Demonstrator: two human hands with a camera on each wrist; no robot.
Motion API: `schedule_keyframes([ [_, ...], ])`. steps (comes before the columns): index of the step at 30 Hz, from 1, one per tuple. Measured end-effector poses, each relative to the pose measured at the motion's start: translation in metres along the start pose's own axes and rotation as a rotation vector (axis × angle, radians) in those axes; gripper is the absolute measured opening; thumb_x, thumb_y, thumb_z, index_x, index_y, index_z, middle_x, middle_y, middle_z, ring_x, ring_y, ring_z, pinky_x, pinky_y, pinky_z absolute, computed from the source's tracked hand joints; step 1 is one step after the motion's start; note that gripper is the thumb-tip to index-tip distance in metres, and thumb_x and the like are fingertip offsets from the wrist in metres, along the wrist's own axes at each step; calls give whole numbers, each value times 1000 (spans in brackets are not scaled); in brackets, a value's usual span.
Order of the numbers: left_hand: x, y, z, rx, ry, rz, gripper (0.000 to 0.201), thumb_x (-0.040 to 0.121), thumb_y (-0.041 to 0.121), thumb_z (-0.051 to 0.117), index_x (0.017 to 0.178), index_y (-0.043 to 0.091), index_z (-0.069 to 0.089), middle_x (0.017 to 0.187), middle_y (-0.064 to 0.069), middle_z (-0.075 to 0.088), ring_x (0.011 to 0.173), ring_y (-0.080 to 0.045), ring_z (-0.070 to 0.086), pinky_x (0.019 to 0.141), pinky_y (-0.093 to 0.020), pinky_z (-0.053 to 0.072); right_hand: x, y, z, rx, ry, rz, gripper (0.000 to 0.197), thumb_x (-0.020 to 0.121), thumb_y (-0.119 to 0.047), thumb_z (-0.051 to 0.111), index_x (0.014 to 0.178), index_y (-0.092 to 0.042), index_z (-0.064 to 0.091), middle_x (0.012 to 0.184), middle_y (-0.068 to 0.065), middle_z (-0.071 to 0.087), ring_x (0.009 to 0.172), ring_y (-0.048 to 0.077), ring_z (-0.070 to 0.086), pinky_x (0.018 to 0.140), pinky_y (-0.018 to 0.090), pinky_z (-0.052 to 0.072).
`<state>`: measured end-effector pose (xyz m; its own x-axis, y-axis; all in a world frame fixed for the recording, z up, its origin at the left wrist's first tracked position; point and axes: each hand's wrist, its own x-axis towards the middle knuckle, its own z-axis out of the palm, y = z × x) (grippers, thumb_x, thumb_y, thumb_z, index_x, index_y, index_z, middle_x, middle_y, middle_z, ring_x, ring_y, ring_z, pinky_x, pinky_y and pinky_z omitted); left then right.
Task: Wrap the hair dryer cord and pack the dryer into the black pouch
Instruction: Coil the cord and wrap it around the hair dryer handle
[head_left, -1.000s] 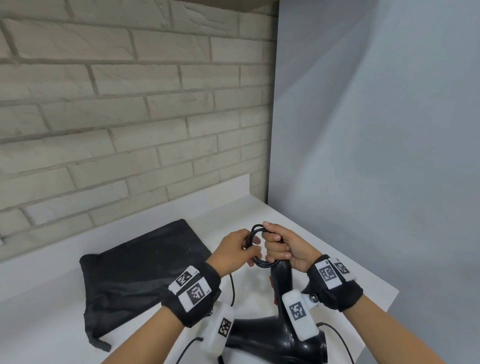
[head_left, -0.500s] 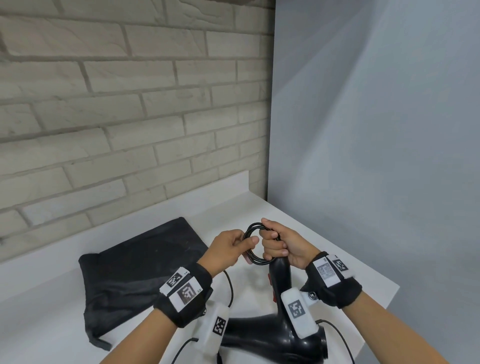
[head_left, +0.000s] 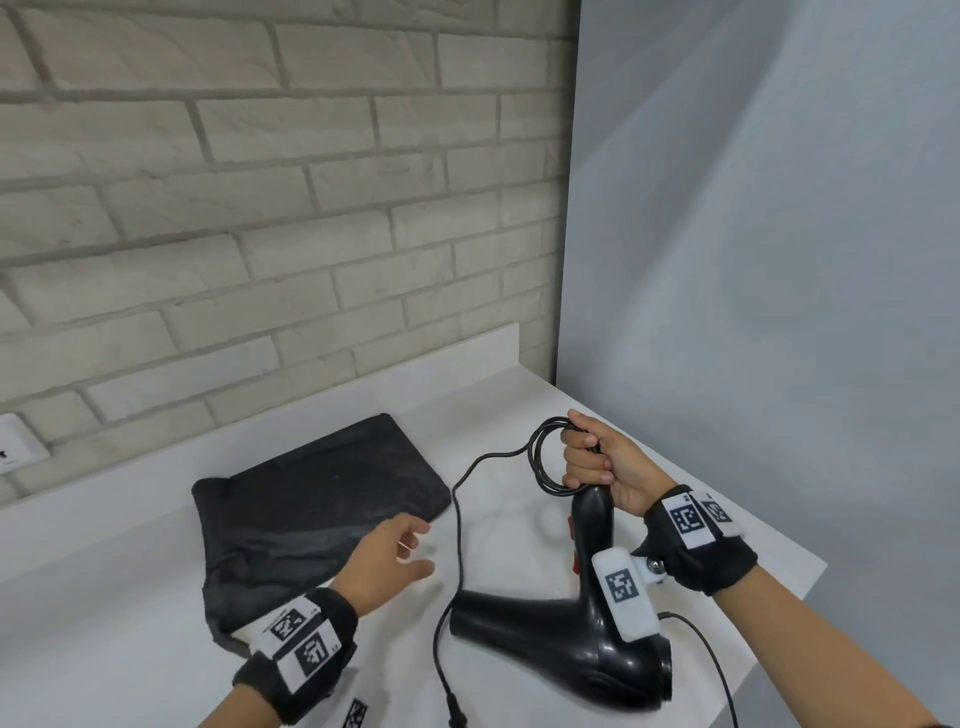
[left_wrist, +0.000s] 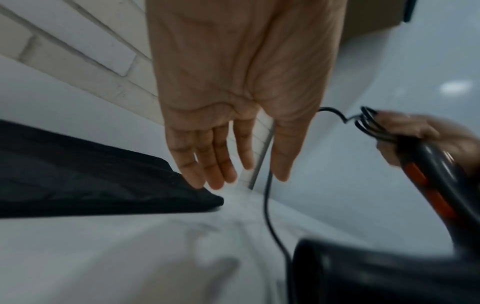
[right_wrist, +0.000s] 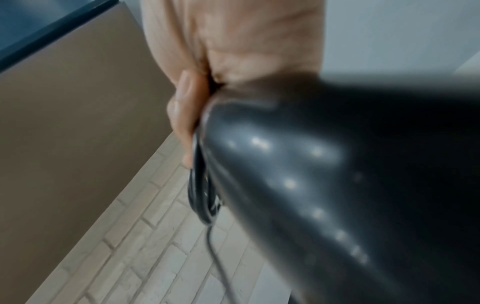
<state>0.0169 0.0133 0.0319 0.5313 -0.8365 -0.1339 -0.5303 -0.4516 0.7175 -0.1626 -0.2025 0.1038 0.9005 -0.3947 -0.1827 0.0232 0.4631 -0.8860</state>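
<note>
One dryer (head_left: 561, 639), one cord (head_left: 457, 519), one pouch (head_left: 311, 499), two hands.
Right hand (head_left: 602, 467) clenched round dryer handle end plus a few cord loops, near counter's right edge; dryer body low toward front edge, whether touching counter (head_left: 130, 649) unclear. Left hand (head_left: 387, 564) open, fingers loose, holding nothing, over pouch's right edge. Pouch flat near back edge. Loose cord trailing to front edge. White counter; brick wall (head_left: 260, 208) behind, one socket (head_left: 15, 449) at left, grey wall (head_left: 779, 260) at right.

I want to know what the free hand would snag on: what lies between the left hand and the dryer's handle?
In the head view, one loose run of cord hangs between the left hand and the dryer handle; otherwise only bare white counter.
</note>
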Motion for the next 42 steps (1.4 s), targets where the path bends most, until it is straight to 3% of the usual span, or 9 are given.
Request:
schedule_keyframes([
  [5,-39,3,20,346,27,179,16,86,33,55,91,39,41,89,15,51,69,-1,49,60,-10,36,1,-1,-4,40,28,1,58,98,-37,27,43,-23,37,31,-11,22,24,3,20,44,19,42],
  [8,-53,8,30,471,-58,17,29,83,51,53,69,36,33,74,13,47,68,-4,45,56,-15,31,1,-1,-4,55,36,-1,58,98,-36,28,42,-22,37,30,-10,22,24,3,20,43,19,42],
  [11,-53,8,41,537,-199,-153,41,73,61,59,65,30,33,81,10,48,81,-14,47,66,-23,35,1,0,-1,47,30,1,58,98,-36,28,42,-22,37,30,-10,22,24,3,20,43,18,42],
  [16,-49,10,57,447,-246,-257,37,67,48,66,61,23,39,76,6,51,83,-19,57,67,-23,39,-2,-1,3,32,12,4,59,98,-36,26,42,-23,38,30,-11,23,24,3,21,43,19,41],
  [23,-37,5,36,515,-188,-345,34,76,31,65,102,12,52,114,-6,60,104,-22,58,79,-24,46,-6,0,13,-48,-22,7,58,98,-36,25,43,-23,36,31,-11,22,25,3,19,45,19,40],
  [26,-21,-1,5,324,-185,-415,16,78,23,62,81,8,57,80,-5,65,76,-19,66,73,-26,54,-6,1,21,-75,-57,20,57,98,-36,25,43,-24,35,32,-11,21,26,4,19,46,19,39],
  [29,-9,8,-20,-148,-142,-451,17,83,7,63,67,3,58,55,-5,63,39,-9,58,45,-19,51,-7,1,28,-97,-86,36,57,98,-36,25,43,-24,35,32,-11,21,26,4,19,46,19,38],
  [35,16,62,-22,-1083,13,-332,9,92,2,50,89,-4,55,60,-12,70,52,-16,69,52,-19,57,-5,3,37,-111,-120,50,56,97,-37,25,44,-24,34,32,-11,22,27,4,19,47,19,38],
  [42,39,103,9,-1152,105,-202,21,98,13,40,82,7,53,79,-9,60,62,-15,64,49,-15,54,-7,3,38,-74,-127,63,58,98,-37,23,43,-24,36,31,-12,22,25,3,20,46,19,40],
])
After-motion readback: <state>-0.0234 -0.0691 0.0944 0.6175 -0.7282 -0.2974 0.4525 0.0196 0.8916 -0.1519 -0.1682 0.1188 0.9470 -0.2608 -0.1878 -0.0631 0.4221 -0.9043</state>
